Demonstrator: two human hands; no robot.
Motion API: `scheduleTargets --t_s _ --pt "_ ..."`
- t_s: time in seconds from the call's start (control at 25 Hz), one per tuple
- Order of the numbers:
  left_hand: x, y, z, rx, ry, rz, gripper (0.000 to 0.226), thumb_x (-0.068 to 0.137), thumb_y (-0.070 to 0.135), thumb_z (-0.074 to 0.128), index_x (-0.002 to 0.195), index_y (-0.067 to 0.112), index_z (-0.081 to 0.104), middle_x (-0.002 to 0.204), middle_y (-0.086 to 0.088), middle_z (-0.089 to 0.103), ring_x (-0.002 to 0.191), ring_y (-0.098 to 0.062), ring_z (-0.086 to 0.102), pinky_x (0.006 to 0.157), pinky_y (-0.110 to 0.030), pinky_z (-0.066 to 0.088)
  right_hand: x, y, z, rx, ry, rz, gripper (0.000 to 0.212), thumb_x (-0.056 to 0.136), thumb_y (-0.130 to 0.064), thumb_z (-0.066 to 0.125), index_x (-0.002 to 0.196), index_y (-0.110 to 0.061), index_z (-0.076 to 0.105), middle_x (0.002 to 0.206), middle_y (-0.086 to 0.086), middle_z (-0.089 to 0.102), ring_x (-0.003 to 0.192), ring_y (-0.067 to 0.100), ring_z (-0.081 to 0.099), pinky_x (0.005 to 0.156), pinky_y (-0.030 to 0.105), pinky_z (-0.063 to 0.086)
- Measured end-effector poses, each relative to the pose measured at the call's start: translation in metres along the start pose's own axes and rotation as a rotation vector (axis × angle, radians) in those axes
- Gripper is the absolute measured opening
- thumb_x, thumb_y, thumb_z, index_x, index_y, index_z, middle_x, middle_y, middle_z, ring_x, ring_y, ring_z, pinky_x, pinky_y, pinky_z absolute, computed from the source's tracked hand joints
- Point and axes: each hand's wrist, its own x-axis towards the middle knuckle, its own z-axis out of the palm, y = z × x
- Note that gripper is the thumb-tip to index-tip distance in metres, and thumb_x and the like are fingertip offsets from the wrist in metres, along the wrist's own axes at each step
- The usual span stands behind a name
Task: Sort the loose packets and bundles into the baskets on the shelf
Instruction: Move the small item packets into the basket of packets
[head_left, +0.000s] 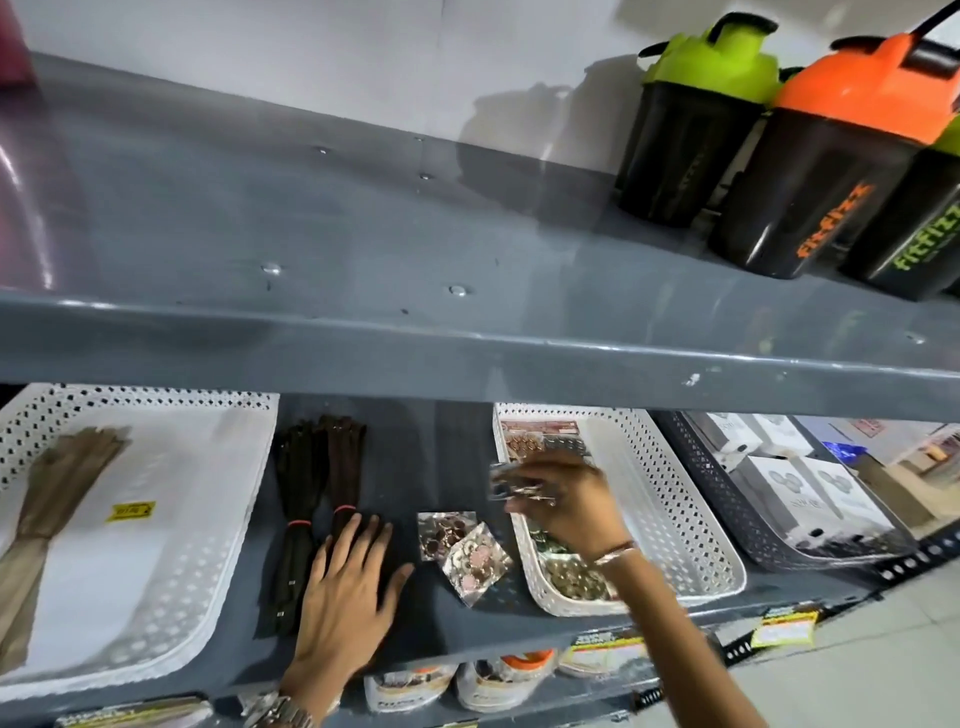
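My left hand (349, 587) lies flat on the grey shelf, fingers spread, resting on the lower end of a dark brown bundle (345, 467). A black bundle (297, 499) lies just left of it. My right hand (569, 501) hovers over the narrow white basket (675, 499), pinching a clear packet (511, 486) of small shiny pieces. More packets lie inside that basket. Two loose packets (465, 545) rest on the shelf between my hands. A wide white basket (171, 545) at the left holds a tan bundle (57, 499).
A dark perforated basket (727, 499) with white boxes stands at the right. The upper shelf (363, 332) overhangs the baskets and carries three shaker bottles (810, 171) at the right. Pouches and price tags sit along the shelf below.
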Motion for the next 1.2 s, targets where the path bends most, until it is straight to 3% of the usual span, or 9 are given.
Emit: scheduleTargets --t_s 0.08,0.16,0.24,0.36,0.48,0.56,0.68,0.92,1.2 --pt "0.0 0.001 0.001 -0.004 -0.001 0.006 0.084 0.092 0.06 0.001 0.119 0.011 0.064 0.125 -0.007 0.065 0.125 -0.027 0.054 0.098 -0.046 0.045 -0.021 0.043 -0.046 0.04 -0.032 0.151 0.032 0.064 -0.012 0.083 0.095 -0.009 0.074 0.096 -0.003 0.066 0.083 0.006 0.066 0.071 -0.005 0.045" --pt "0.001 0.002 0.004 0.001 -0.008 -0.002 0.085 0.092 0.061 0.001 0.12 0.011 0.063 0.127 -0.007 0.064 0.126 -0.027 0.053 0.1 -0.046 0.041 -0.037 0.083 -0.068 -0.022 -0.138 0.266 0.031 0.065 -0.006 0.081 0.095 -0.002 0.074 0.097 0.011 0.07 0.086 0.023 0.066 0.074 0.009 0.052" --pt "0.002 0.001 0.004 0.0 -0.022 -0.013 0.085 0.091 0.062 0.001 0.121 0.011 0.062 0.128 -0.007 0.064 0.127 -0.026 0.052 0.101 -0.046 0.039 -0.045 0.105 -0.065 -0.045 -0.32 0.36 0.03 0.065 -0.006 0.081 0.095 -0.004 0.074 0.091 0.009 0.071 0.083 0.02 0.067 0.079 0.022 0.056" --pt "0.001 0.003 0.005 0.0 -0.036 -0.018 0.083 0.091 0.062 0.002 0.121 0.012 0.062 0.129 -0.007 0.063 0.128 -0.026 0.051 0.1 -0.046 0.04 -0.05 0.121 -0.053 -0.071 -0.519 0.477 0.032 0.064 -0.012 0.084 0.095 -0.014 0.075 0.077 -0.019 0.059 0.075 0.002 0.058 0.061 0.003 0.044" --pt "0.0 0.004 0.003 -0.012 -0.054 -0.02 0.081 0.092 0.061 0.003 0.122 0.013 0.062 0.129 -0.006 0.063 0.128 -0.025 0.051 0.102 -0.044 0.038 -0.051 0.124 -0.054 -0.081 -0.525 0.56 0.023 0.064 -0.013 0.084 0.084 -0.012 0.073 0.074 -0.015 0.058 0.084 0.012 0.058 0.059 0.003 0.041" --pt "0.001 0.004 0.003 -0.008 -0.051 -0.022 0.08 0.092 0.061 0.004 0.122 0.014 0.062 0.129 -0.005 0.063 0.128 -0.024 0.051 0.103 -0.041 0.034 -0.044 0.101 -0.047 -0.019 -0.418 0.501 0.026 0.063 -0.021 0.084 0.08 -0.016 0.066 0.08 -0.009 0.061 0.087 0.015 0.059 0.069 0.013 0.048" --pt "0.002 0.005 -0.001 -0.006 -0.051 -0.027 0.08 0.092 0.06 0.002 0.122 0.016 0.062 0.129 -0.004 0.063 0.128 -0.023 0.051 0.103 -0.043 0.038 -0.008 0.035 -0.007 0.084 -0.404 0.314 0.054 0.06 -0.037 0.083 0.106 -0.022 0.061 0.102 -0.012 0.06 0.097 0.008 0.057 0.08 0.018 0.046" --pt "0.0 0.005 -0.004 -0.009 -0.073 -0.026 0.079 0.094 0.056 0.002 0.118 0.015 0.065 0.125 -0.003 0.066 0.123 -0.023 0.056 0.1 -0.041 0.045 0.042 -0.016 0.075 -0.603 -0.781 0.106 0.059 0.07 -0.038 0.077 0.12 -0.017 0.055 0.131 0.006 0.058 0.125 0.027 0.05 0.107 0.037 0.034" --pt "0.002 0.001 -0.005 0.008 -0.065 -0.015 0.078 0.094 0.056 0.003 0.116 0.015 0.066 0.123 -0.004 0.067 0.121 -0.023 0.058 0.097 -0.043 0.048 0.039 -0.016 0.07 -0.302 -0.716 0.142 0.04 0.066 -0.029 0.081 0.1 -0.017 0.064 0.108 0.002 0.067 0.105 0.024 0.059 0.085 0.028 0.046"
